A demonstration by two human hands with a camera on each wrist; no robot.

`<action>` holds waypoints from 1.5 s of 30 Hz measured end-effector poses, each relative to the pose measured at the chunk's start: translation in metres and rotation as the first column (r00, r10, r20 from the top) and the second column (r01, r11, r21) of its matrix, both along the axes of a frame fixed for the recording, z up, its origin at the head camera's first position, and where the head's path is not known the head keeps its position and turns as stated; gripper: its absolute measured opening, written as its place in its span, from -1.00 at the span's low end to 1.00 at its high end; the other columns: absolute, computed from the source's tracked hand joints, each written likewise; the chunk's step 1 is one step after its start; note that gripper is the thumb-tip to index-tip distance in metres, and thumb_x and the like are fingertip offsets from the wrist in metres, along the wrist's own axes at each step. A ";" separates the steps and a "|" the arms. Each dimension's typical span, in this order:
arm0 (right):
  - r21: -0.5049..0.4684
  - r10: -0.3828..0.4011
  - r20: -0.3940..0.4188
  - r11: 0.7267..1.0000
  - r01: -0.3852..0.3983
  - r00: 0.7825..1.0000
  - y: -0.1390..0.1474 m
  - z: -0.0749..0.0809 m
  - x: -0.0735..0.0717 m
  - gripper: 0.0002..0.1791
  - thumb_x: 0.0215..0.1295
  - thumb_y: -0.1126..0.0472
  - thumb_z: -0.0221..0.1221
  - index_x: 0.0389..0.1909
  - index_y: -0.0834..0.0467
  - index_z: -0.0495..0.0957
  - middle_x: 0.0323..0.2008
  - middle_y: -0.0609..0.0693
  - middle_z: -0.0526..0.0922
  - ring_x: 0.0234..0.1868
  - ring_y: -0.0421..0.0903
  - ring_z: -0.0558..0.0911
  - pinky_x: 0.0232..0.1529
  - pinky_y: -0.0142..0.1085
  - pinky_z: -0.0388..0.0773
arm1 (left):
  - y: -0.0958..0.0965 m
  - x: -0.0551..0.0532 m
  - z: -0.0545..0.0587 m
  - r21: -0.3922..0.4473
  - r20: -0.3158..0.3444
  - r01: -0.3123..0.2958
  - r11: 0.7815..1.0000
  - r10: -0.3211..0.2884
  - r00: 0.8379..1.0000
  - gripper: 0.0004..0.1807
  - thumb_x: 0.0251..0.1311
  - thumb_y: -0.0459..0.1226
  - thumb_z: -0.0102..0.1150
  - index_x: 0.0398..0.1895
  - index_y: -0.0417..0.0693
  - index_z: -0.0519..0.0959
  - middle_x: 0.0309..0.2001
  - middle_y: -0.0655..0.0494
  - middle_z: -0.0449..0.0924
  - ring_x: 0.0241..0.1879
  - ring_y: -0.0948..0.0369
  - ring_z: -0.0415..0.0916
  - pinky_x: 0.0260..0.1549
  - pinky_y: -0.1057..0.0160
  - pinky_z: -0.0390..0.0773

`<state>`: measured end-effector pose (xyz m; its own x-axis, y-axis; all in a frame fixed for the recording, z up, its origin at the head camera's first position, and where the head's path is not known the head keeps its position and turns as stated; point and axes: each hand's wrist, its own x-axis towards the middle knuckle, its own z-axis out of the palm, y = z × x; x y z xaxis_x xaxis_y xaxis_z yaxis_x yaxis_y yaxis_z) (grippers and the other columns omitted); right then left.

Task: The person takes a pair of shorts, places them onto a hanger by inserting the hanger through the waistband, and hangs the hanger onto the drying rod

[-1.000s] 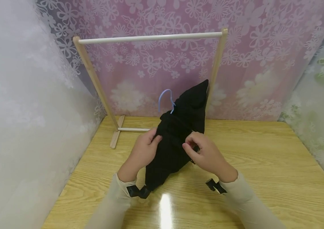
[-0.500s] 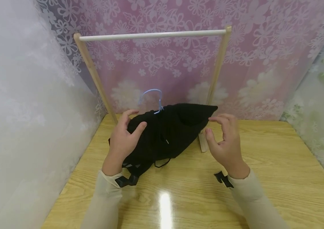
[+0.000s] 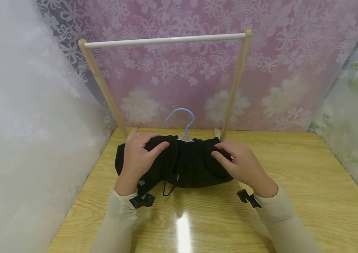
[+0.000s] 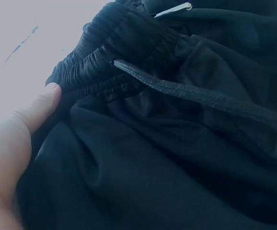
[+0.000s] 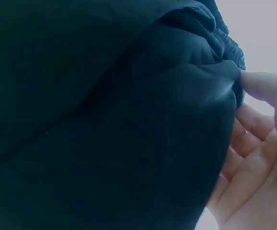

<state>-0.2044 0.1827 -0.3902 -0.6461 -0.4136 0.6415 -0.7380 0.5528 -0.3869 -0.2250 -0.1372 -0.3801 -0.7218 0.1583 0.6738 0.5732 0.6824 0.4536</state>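
Note:
Black drawstring pants [image 3: 191, 168] are bunched over a light blue hanger [image 3: 186, 134], whose hook rises from the middle of their top edge. My left hand [image 3: 138, 154] grips the left part of that edge, thumb in front. In the left wrist view the thumb presses beside the gathered elastic waistband [image 4: 95, 67], and a dark drawstring [image 4: 177, 89] crosses the cloth. My right hand [image 3: 242, 161] pinches the right end; in the right wrist view its thumb [image 5: 263, 86] lies at the fabric's edge with the fingers behind. The hanger's arms are hidden by the cloth.
Behind the pants stands a wooden garment rack with a white top bar [image 3: 166, 40] and two slanted posts. The wood-grain table [image 3: 293, 168] meets a floral backdrop [image 3: 270, 77] at the back and pale curtains at both sides.
The pants have swung from a steep diagonal to nearly level, the hook now facing the rack. My right hand let go of the middle, moved right and took hold of the right end.

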 end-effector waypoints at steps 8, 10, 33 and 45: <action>-0.160 0.034 0.055 0.987 -0.025 0.998 0.000 -0.004 0.001 -0.77 0.34 0.48 0.28 -0.28 0.06 0.71 -0.37 -0.18 0.63 -0.42 -0.25 0.48 -0.35 -0.39 0.37 | 0.011 -0.001 -0.003 -0.020 0.151 0.205 0.979 -0.199 0.968 -0.67 0.42 -0.03 0.27 0.13 0.08 0.69 0.05 0.12 0.63 0.09 0.10 0.54 0.10 -0.01 0.52; -0.173 0.022 0.050 0.985 -0.013 0.999 0.000 -0.005 0.001 -0.77 0.33 0.48 0.29 -0.27 0.07 0.72 -0.35 -0.18 0.66 -0.41 -0.25 0.51 -0.33 -0.41 0.39 | 0.014 -0.001 -0.004 -0.028 0.159 0.251 0.968 -0.243 0.957 -0.68 0.46 -0.05 0.23 0.16 0.07 0.67 0.08 0.12 0.59 0.10 0.11 0.51 0.09 0.00 0.51; -0.182 0.010 0.059 0.983 0.001 0.998 -0.018 -0.009 0.002 -0.84 0.36 0.43 0.28 -0.32 0.09 0.68 -0.35 -0.16 0.67 -0.38 -0.24 0.55 -0.30 -0.39 0.45 | 0.031 -0.001 -0.014 -0.096 -0.017 0.299 0.949 -0.302 0.953 -0.73 0.55 -0.16 0.09 0.14 -0.06 0.61 0.05 0.08 0.67 0.12 0.09 0.56 0.24 -0.11 0.30; -0.318 -0.153 0.108 0.931 0.180 0.982 -0.014 -0.014 -0.006 -0.89 0.43 0.35 0.26 -0.29 0.21 0.74 -0.38 0.02 0.76 -0.41 -0.22 0.61 -0.30 -0.51 0.47 | 0.024 -0.003 -0.017 0.078 0.035 0.300 0.951 -0.304 0.952 -0.51 0.47 -0.23 0.20 0.41 -0.03 0.43 0.50 -0.02 0.22 0.49 0.02 0.16 0.41 -0.16 0.21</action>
